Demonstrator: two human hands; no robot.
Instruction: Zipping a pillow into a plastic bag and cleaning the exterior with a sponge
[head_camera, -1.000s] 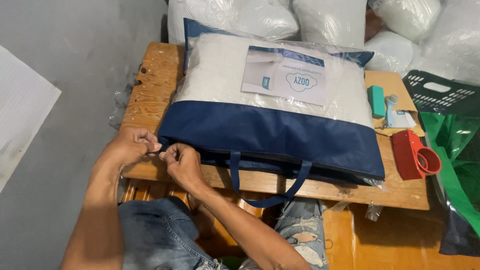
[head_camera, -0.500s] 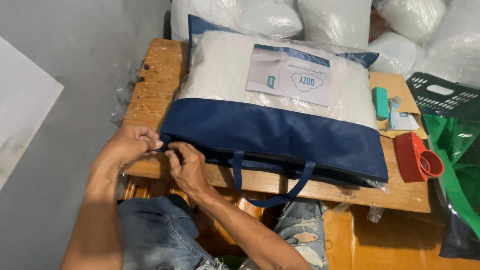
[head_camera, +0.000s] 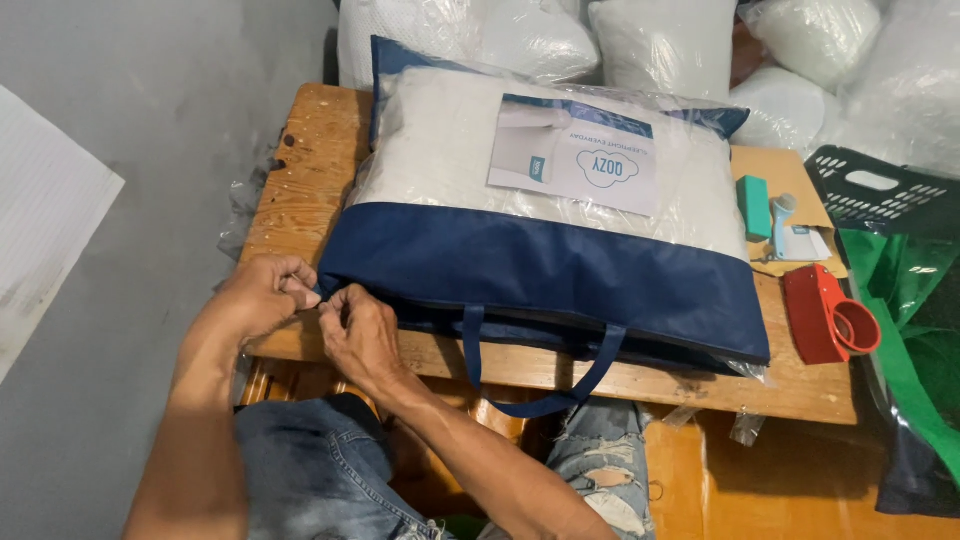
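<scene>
The pillow bag (head_camera: 545, 240) lies flat across the wooden desk (head_camera: 300, 160), its near-left corner at the desk's front edge: bulky but probably light, soft and yielding, its clear plastic top likely slick, so I judge the navy fabric band or strap handle (head_camera: 540, 370) the surest hold. My left hand (head_camera: 262, 297) and right hand (head_camera: 358, 333) meet at that corner, fingertips pinched shut on its edge.

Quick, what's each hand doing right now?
Left hand: fingers closed, pinching the near left corner of the navy pillow bag.
Right hand: fingers closed, pinching at the same corner; what it grips cannot be told.
</scene>
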